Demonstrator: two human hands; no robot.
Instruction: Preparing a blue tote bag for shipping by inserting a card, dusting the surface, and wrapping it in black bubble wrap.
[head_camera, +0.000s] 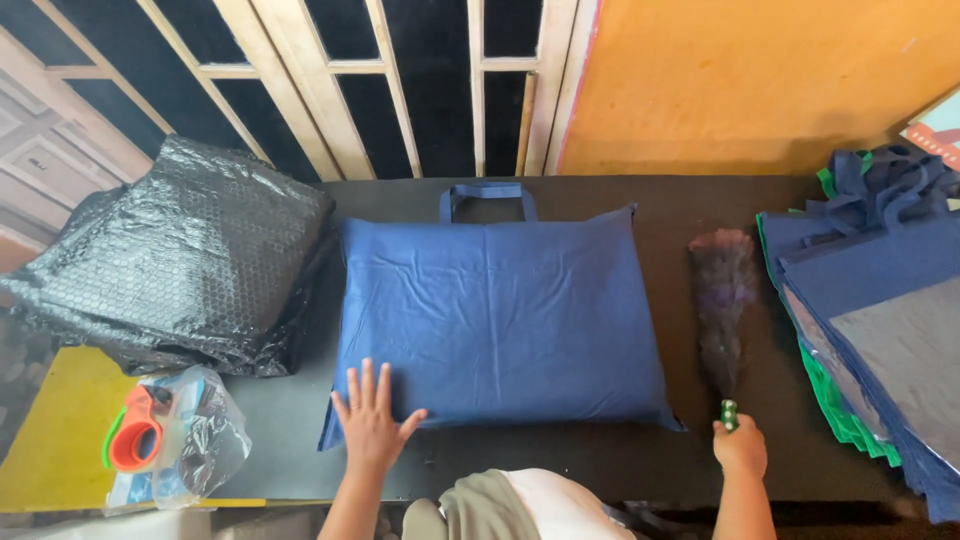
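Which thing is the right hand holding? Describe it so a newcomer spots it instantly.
On the black table, look right of the big blue fabric bag in the middle, before the stack of blue and green bags. There lies a feather duster, its green handle in the right hand. It is the only fluffy, dark purple-grey thing among flat cloth.

Left hand (372, 415) lies flat (fingers spread); right hand (740, 447) is fisted.

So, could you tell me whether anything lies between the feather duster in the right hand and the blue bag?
Nothing visible does. The right hand grips the feather duster by its handle, and only bare black table separates it from the blue bag, which the left hand presses flat.
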